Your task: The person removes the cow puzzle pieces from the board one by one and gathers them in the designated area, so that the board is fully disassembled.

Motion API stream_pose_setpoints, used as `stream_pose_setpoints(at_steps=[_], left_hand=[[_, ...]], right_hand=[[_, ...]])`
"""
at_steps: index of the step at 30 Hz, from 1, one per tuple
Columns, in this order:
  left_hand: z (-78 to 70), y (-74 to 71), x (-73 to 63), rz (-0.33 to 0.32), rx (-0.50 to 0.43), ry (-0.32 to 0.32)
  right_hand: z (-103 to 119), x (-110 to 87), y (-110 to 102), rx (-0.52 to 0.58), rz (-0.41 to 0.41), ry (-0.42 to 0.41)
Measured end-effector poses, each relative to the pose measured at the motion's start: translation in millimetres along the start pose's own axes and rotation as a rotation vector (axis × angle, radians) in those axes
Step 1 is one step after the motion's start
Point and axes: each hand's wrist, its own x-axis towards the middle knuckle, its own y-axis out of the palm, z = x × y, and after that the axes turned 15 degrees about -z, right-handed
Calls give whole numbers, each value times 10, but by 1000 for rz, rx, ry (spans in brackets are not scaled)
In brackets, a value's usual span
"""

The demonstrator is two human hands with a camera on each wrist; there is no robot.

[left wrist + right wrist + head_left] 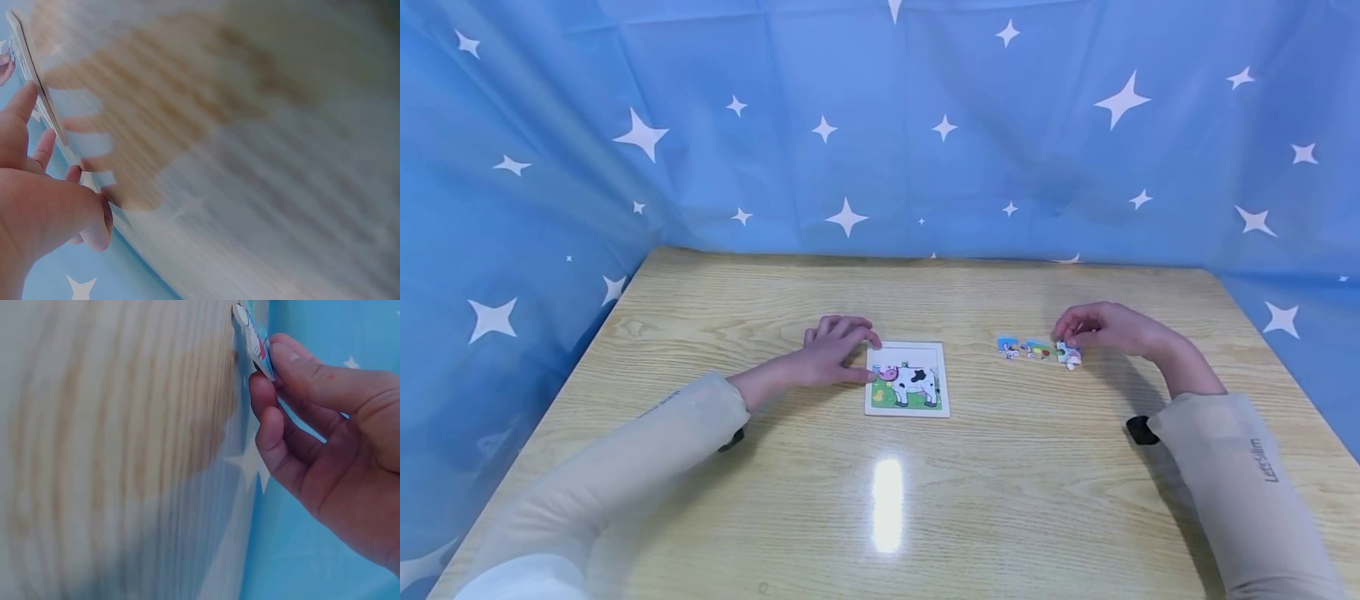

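A square puzzle board with a cow picture lies flat on the table. Its lower part is coloured, while the top strip shows pale backing. At the board's left side, my left hand has its fingers spread, with the thumb and index fingertips touching the edge. My right hand pinches a puzzle piece between thumb and fingers. In the right wrist view that puzzle piece is tilted up on edge. Just left of it lie two more pieces, a blue one and a green-and-blue one.
The wood-grain table carries a bright light reflection in front of the board. A blue curtain with white stars hangs along the table's back and sides.
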Motion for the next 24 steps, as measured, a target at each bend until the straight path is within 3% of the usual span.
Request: stream_pose_setpoints(at_steps=[11,24], left_hand=[[-2,-7,-3,8,-8,-2],[7,-10,8,5,6,2]], right_hand=[[-13,1,25,3,-15,16],[44,-33,62,-23,-64,-32]])
